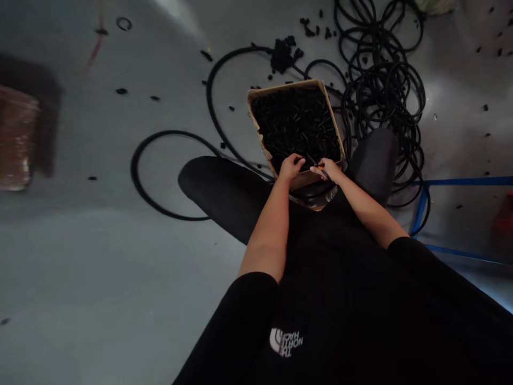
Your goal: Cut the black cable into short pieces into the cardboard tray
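My left hand (292, 167) is closed, thumb and fingers together, over the front edge of a cardboard box (332, 118). It appears to grip a thin black tube (311, 159) that shows between my hands. Just to the right, my right hand (330, 170) is wrapped round a small hand tool with an orange part (320, 168); it looks like a cutter, but its exact kind is too small to make out. Short black tube pieces (294, 120) fill the box, which stands between my knees.
Long black tubing (380, 85) lies in a tangled heap right of the box, and one loop (134, 171) reaches past my left knee. Black bits are scattered on the grey floor (120, 267). Blue tape (468, 182) marks the floor at right; a reddish-brown block (16, 139) sits far left.
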Demonstrator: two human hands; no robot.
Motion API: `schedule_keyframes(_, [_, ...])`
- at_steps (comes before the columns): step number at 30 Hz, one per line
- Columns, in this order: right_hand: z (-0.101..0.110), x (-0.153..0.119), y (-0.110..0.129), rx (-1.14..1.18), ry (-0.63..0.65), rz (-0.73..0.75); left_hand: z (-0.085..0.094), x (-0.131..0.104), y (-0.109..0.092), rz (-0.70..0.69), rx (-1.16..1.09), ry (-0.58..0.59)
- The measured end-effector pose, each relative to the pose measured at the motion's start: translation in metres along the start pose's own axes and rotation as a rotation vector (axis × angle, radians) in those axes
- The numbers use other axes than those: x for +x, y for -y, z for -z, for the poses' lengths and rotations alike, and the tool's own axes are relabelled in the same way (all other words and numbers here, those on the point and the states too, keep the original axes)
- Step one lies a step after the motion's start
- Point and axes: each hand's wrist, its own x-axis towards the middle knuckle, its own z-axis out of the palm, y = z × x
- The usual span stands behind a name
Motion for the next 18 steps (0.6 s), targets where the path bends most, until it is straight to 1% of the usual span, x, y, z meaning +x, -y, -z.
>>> schedule_keyframes(1, [0.0, 0.002, -0.002, -0.04, 0.002, -0.013, -0.001, 0.0, -0.002, 0.006, -0.03, -0.005])
schedule_keyframes(3, [-0.001, 0.005, -0.005, -0.181, -0.016, -0.002, -0.002, 0.002, -0.005, 0.036, -0.106, -0.05])
schedule_keyframes(6, [-0.001, 0.005, -0.009, -0.488, -0.053, 0.112, -0.004, 0.004, -0.005, 0.097, -0.232, -0.158])
schedule_keyframes(8, [-0.003, 0.002, -0.01, -0.621, -0.038, 0.181, -0.006, 0.004, -0.002, 0.117, -0.306, -0.177])
schedule_keyframes(11, [-0.008, -0.001, -0.01, -0.675, -0.009, 0.224, -0.011, 0.002, 0.001, 0.111, -0.366, -0.119])
schedule_keyframes(15, [-0.013, -0.003, -0.007, -0.667, -0.015, 0.244, -0.018, -0.002, -0.002, 0.087, -0.361, -0.017])
schedule_keyframes(18, [-0.014, -0.005, -0.004, -0.639, -0.039, 0.231, -0.02, -0.002, -0.003, 0.053, -0.345, -0.001])
